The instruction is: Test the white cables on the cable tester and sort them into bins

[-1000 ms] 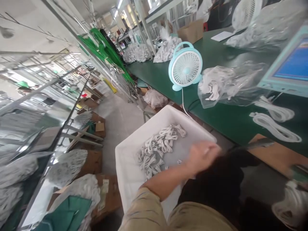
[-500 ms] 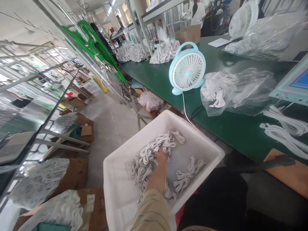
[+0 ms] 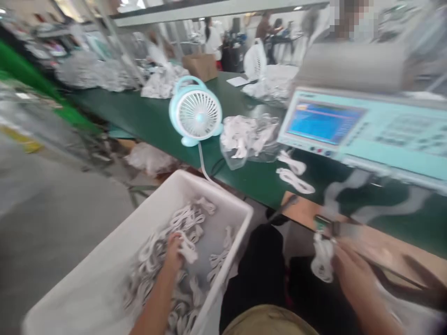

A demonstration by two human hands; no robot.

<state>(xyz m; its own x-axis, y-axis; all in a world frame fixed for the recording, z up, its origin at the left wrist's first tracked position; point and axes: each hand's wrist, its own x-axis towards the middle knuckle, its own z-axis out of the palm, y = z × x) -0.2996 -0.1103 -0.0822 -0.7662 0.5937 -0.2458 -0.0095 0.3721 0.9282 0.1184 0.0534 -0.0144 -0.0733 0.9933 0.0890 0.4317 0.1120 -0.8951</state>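
Your left fingers have shifted since the earlier frame and now pinch a white coiled cable bundle over the pile in the white plastic bin; one bundle is in hand. Your wrist and forearm reach forward. Your right hand, newly in view, is beside another white coiled bundle; blur hides its grip, so you cannot tell.

Motion blur smeared the right grip, obscuring its contact with the white cord bundle. The left grip's fingers were partly hidden by a pale coil. The picture's bottom edge cropped the tub; the instrument ran off right, its screen text illegible.
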